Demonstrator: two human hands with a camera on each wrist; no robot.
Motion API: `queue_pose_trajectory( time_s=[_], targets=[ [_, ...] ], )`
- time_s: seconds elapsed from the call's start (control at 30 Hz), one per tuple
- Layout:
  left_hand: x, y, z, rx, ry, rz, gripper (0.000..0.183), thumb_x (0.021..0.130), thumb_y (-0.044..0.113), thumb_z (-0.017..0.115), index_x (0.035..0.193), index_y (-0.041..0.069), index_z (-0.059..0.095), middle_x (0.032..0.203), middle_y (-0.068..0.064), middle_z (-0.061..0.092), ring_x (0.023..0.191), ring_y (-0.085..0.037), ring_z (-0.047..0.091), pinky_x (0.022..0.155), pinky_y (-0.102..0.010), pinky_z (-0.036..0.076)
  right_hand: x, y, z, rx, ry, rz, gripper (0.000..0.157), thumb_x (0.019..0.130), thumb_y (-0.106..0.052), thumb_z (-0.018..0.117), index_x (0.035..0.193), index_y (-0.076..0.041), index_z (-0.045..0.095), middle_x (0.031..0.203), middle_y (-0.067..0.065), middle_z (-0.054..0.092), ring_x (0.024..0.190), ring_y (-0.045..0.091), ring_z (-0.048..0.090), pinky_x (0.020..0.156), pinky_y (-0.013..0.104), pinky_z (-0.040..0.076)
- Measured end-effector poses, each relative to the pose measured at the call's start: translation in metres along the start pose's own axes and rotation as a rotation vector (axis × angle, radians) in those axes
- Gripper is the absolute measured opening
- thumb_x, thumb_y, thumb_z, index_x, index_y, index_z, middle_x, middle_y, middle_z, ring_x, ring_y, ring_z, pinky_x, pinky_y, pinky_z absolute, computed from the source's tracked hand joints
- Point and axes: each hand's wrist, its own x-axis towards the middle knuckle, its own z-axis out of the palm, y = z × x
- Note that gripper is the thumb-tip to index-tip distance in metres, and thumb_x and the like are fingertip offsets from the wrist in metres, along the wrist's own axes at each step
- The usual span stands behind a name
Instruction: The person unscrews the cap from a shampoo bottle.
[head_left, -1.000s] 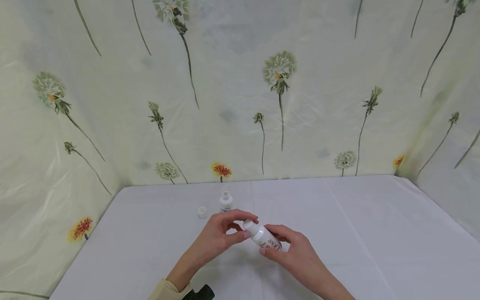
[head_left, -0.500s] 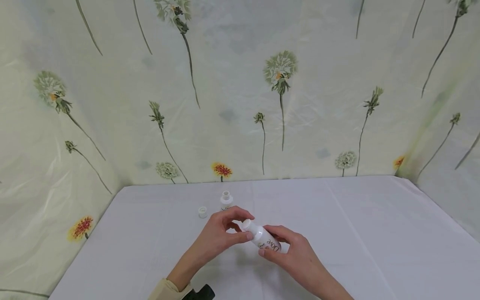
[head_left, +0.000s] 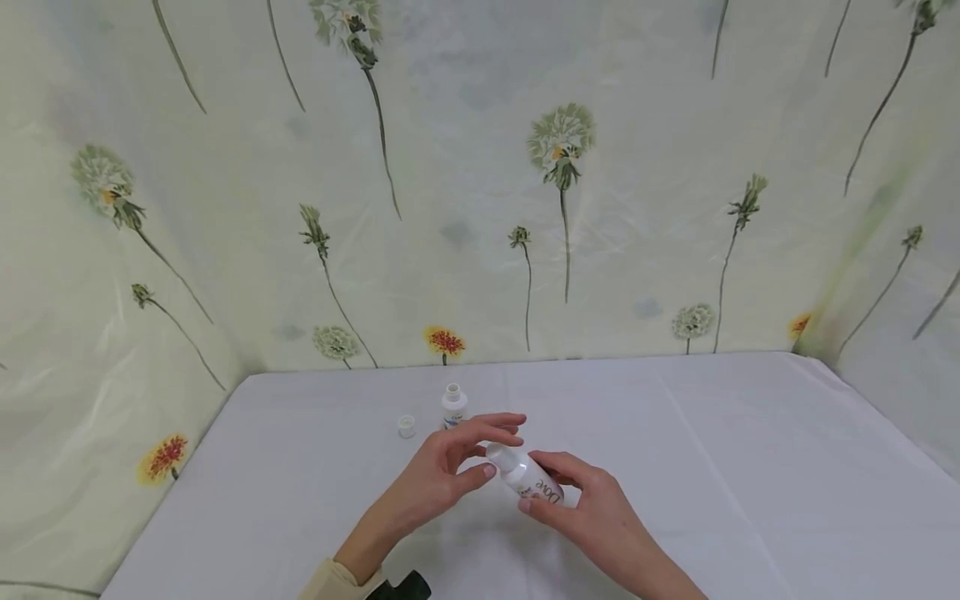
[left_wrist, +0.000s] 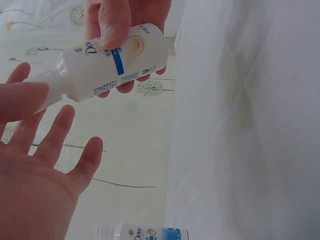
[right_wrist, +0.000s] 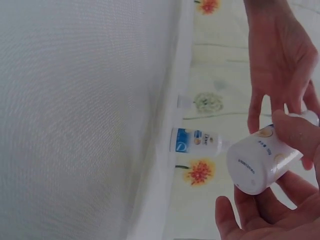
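Note:
A white Dove bottle [head_left: 537,483] is tilted in the air, its capped end pointing up and left. My right hand [head_left: 596,508] grips its body between thumb and fingers. The left hand [head_left: 438,471] is around the white cap [head_left: 501,456], fingers spread and fairly straight, with the thumb beside it. In the left wrist view the thumb partly covers that cap [left_wrist: 52,87]; whether it presses on it I cannot tell. Behind the left hand, a second Dove bottle [head_left: 453,403] stands upright with its neck uncapped, its lower part partly hidden.
A loose white cap [head_left: 406,427] lies on the white-covered table [head_left: 697,483], left of the standing bottle. Flower-printed sheeting [head_left: 465,183] rises behind and at both sides. A black object [head_left: 408,587] sits at the left wrist by a cream sleeve [head_left: 333,581].
The left fingers, bent about the held bottle's cap before, have straightened and spread to the right above it. The left thumb has drawn back a little. The right hand and bottle stay nearly still.

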Motion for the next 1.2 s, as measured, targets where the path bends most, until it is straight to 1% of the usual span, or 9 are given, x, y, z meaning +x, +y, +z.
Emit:
queue_pose_trajectory(
  time_s=[0.17,0.23,0.4,0.6,0.77,0.9,1.07,1.2],
  targets=[
    [0.0004,0.0001,-0.0007,0.009,-0.004,-0.013,0.044,0.092,-0.014,0.052,0.124,0.013,0.066,0.128,-0.002,0.064,0.125,-0.022,0.053,0.101,-0.043,0.043,-0.0004,-0.0009,-0.0002,0.011,0.002,-0.009,0.046,0.080,-0.031,0.082,0.122,-0.021,0.066,0.104,-0.003,0.067,0.096,0.019,0.060,0.073,0.030,0.052],
    [0.0001,0.0000,-0.0006,0.022,0.005,-0.019,0.045,0.092,-0.013,0.052,0.125,0.014,0.067,0.125,-0.001,0.066,0.122,-0.022,0.055,0.101,-0.042,0.043,-0.0008,-0.0010,-0.0005,0.011,0.004,-0.011,0.046,0.080,-0.029,0.083,0.122,-0.022,0.066,0.103,-0.003,0.067,0.096,0.020,0.060,0.074,0.030,0.052],
    [-0.0008,0.0003,-0.0002,0.029,0.031,-0.052,0.037,0.094,-0.004,0.059,0.127,0.013,0.065,0.123,0.000,0.066,0.121,-0.021,0.056,0.102,-0.042,0.043,0.0001,-0.0014,-0.0007,0.003,0.001,0.006,0.046,0.079,-0.031,0.083,0.122,-0.022,0.066,0.104,-0.003,0.067,0.097,0.021,0.059,0.074,0.030,0.052],
    [-0.0003,0.0027,0.0007,0.032,0.057,-0.114,0.036,0.094,0.005,0.064,0.129,0.015,0.064,0.123,0.002,0.066,0.120,-0.019,0.056,0.101,-0.042,0.043,0.0010,-0.0020,-0.0006,0.001,-0.004,0.017,0.048,0.079,-0.034,0.083,0.122,-0.021,0.067,0.105,-0.002,0.067,0.097,0.022,0.058,0.074,0.031,0.052],
    [0.0005,0.0034,0.0015,0.068,0.082,-0.145,0.029,0.093,0.013,0.069,0.122,0.019,0.068,0.118,0.005,0.067,0.116,-0.016,0.057,0.101,-0.044,0.041,0.0014,-0.0015,-0.0001,0.000,-0.002,0.016,0.048,0.079,-0.034,0.083,0.122,-0.020,0.067,0.105,-0.002,0.067,0.096,0.021,0.059,0.074,0.031,0.052],
    [0.0006,0.0032,0.0010,0.105,0.097,-0.172,0.025,0.091,0.016,0.072,0.116,0.022,0.070,0.113,0.007,0.068,0.113,-0.014,0.057,0.100,-0.044,0.041,0.0017,-0.0004,0.0006,0.001,-0.014,0.012,0.049,0.079,-0.036,0.082,0.122,-0.019,0.067,0.105,-0.002,0.067,0.095,0.019,0.059,0.074,0.031,0.052],
    [0.0011,0.0033,0.0006,0.120,0.109,-0.187,0.024,0.089,0.017,0.074,0.113,0.023,0.070,0.112,0.000,0.068,0.110,-0.015,0.058,0.099,-0.045,0.042,0.0012,0.0011,0.0005,-0.005,-0.016,-0.004,0.047,0.079,-0.036,0.082,0.120,-0.021,0.067,0.103,-0.003,0.067,0.095,0.020,0.059,0.073,0.030,0.052],
    [0.0014,0.0031,0.0008,0.120,0.121,-0.185,0.024,0.088,0.018,0.075,0.111,0.022,0.070,0.112,-0.004,0.068,0.108,-0.015,0.058,0.099,-0.049,0.042,0.0016,0.0017,0.0004,-0.001,-0.019,-0.012,0.046,0.079,-0.036,0.082,0.120,-0.022,0.067,0.103,-0.003,0.067,0.095,0.021,0.059,0.072,0.030,0.052]
  ],
)
